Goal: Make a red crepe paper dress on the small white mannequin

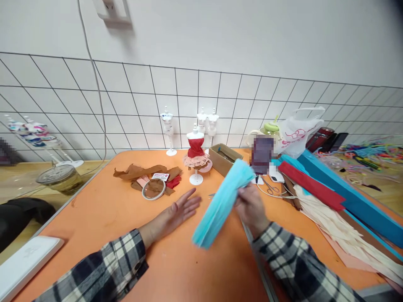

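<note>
In my right hand (252, 207) I hold a folded strip of light blue crepe paper (220, 205) by its upper right edge. The strip slants down to the left over the orange table and is slightly blurred. My left hand (174, 214) is open just left of it, fingers spread and palm turned inward, holding nothing. Behind the hands stands a small dress form (195, 149) in a red bodice and a ruffled pink skirt. Left of it lie brown crepe paper scraps (135, 171) and a round ring (154, 189).
A cardboard box (224, 159) and scissors (271, 185) are behind my right hand. Stacked red paper (310, 182), cream strips (330, 222) and blue paper (355, 197) fill the right side. A white box (28, 266) lies front left. Bare white dress forms (168, 130) stand at the wall.
</note>
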Available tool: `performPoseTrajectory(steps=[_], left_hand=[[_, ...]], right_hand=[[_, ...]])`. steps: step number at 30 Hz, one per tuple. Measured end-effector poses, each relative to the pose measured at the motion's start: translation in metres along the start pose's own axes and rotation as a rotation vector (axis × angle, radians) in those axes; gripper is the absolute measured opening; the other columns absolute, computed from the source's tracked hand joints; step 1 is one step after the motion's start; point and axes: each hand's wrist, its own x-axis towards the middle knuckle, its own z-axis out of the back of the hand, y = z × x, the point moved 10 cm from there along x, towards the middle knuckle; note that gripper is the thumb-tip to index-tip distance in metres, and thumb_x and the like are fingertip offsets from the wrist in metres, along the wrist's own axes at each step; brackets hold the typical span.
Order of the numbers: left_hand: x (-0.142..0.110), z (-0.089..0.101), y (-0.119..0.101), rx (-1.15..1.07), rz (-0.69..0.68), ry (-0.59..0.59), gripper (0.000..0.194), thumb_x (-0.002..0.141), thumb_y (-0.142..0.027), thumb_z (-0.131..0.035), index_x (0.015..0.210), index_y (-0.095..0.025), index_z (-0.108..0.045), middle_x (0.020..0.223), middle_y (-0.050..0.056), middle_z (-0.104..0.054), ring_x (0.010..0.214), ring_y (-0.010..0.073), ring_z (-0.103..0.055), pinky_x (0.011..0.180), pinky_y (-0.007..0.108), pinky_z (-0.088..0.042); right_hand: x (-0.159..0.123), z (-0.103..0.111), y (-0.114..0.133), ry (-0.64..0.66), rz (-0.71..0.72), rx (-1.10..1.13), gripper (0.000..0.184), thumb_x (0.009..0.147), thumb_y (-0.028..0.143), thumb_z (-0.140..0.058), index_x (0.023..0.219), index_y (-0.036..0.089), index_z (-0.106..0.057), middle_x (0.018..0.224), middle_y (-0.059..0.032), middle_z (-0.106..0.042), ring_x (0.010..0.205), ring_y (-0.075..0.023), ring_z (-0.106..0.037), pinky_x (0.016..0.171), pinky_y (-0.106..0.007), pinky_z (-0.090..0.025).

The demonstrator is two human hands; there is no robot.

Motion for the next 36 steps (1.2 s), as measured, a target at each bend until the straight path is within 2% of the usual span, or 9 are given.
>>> performPoseTrajectory(steps=[3,7,11,15,18,23,27,32,36], left_hand=[[0.006,-0.014,0.007,-0.223,0.115,0.052,0.11,0.07,-0.085,-0.057,0.156,-0.023,-0.024,0.153,0.018,-0.043,0.137,0.0356,-0.045,0.111,0.05,-0.036],[0.001,0.002,0.002,-0.03,0.211,-0.043,0.094,0.066,-0.058,-0.083,0.144,-0.022,-0.044,0.144,0.014,-0.054,0.126,0.031,-0.055,0.096,0.036,-0.047],[0.0,0.018,0.005,0.299,0.299,-0.132,0.063,0.072,-0.051,-0.08,0.123,-0.018,-0.062,0.115,0.008,-0.07,0.099,0.0247,-0.065,0.079,0.029,-0.05],[-0.001,0.03,0.014,0.384,0.421,-0.212,0.054,0.073,-0.061,-0.074,0.101,-0.014,-0.07,0.083,0.002,-0.073,0.067,0.018,-0.062,0.06,0.025,-0.046],[-0.008,0.04,0.01,0.343,0.469,-0.234,0.052,0.069,-0.06,-0.077,0.095,-0.015,-0.071,0.082,0.003,-0.074,0.065,0.0183,-0.064,0.06,0.026,-0.049],[-0.026,0.037,-0.01,0.365,0.587,-0.019,0.044,0.067,-0.05,-0.081,0.098,-0.02,-0.072,0.098,0.003,-0.076,0.082,0.0222,-0.069,0.068,0.026,-0.053],[-0.028,0.034,-0.034,0.733,0.573,0.103,0.044,0.067,-0.051,-0.08,0.1,-0.023,-0.073,0.088,0.001,-0.073,0.079,0.0214,-0.066,0.059,0.022,-0.047],[-0.01,0.024,-0.04,1.137,0.452,-0.081,0.049,0.064,-0.056,-0.077,0.102,-0.025,-0.072,0.09,0.004,-0.073,0.078,0.0253,-0.067,0.059,0.025,-0.042],[-0.001,0.024,-0.022,1.308,0.455,-0.214,0.025,0.071,-0.044,-0.071,0.086,-0.024,-0.067,0.085,0.004,-0.07,0.076,0.0249,-0.064,0.059,0.027,-0.038]], right_hand=[[-0.024,-0.059,-0.04,0.188,-0.278,0.27,0.035,0.075,0.047,-0.069,0.095,0.022,-0.053,0.075,-0.0008,-0.064,0.057,-0.0156,-0.063,0.052,-0.03,-0.057],[-0.035,-0.067,-0.062,0.149,-0.449,0.306,0.047,0.064,0.045,-0.083,0.097,0.021,-0.059,0.094,-0.0034,-0.069,0.077,-0.0163,-0.069,0.055,-0.024,-0.058],[-0.041,-0.076,-0.07,0.241,-0.506,0.25,0.047,0.065,0.043,-0.082,0.098,0.019,-0.06,0.091,-0.0031,-0.07,0.079,-0.0159,-0.069,0.057,-0.024,-0.058],[-0.041,-0.08,-0.075,0.303,-0.448,0.128,0.038,0.07,0.047,-0.076,0.088,0.019,-0.058,0.073,0.0003,-0.065,0.062,-0.0132,-0.062,0.047,-0.022,-0.05],[-0.028,-0.066,-0.069,0.357,-0.348,-0.104,0.028,0.082,0.047,-0.063,0.084,0.019,-0.059,0.07,0.0011,-0.061,0.053,-0.0111,-0.055,0.045,-0.023,-0.044],[0.01,-0.014,-0.023,0.4,0.158,-0.802,0.016,0.087,0.024,-0.055,0.094,0.02,-0.07,0.094,-0.0071,-0.071,0.093,-0.0224,-0.063,0.084,-0.039,-0.051],[0.016,0.009,-0.03,0.56,0.245,-1.0,0.039,0.087,0.017,-0.055,0.124,0.021,-0.066,0.124,-0.0098,-0.068,0.118,-0.0263,-0.058,0.103,-0.046,-0.044],[0.01,-0.011,-0.047,0.585,0.243,-1.014,0.043,0.093,0.025,-0.056,0.135,0.02,-0.059,0.136,-0.0124,-0.062,0.125,-0.0276,-0.055,0.107,-0.048,-0.042],[0.003,-0.033,-0.056,0.606,0.259,-1.08,0.041,0.095,0.014,-0.048,0.134,0.018,-0.058,0.123,-0.0137,-0.065,0.114,-0.0252,-0.058,0.099,-0.041,-0.046]])
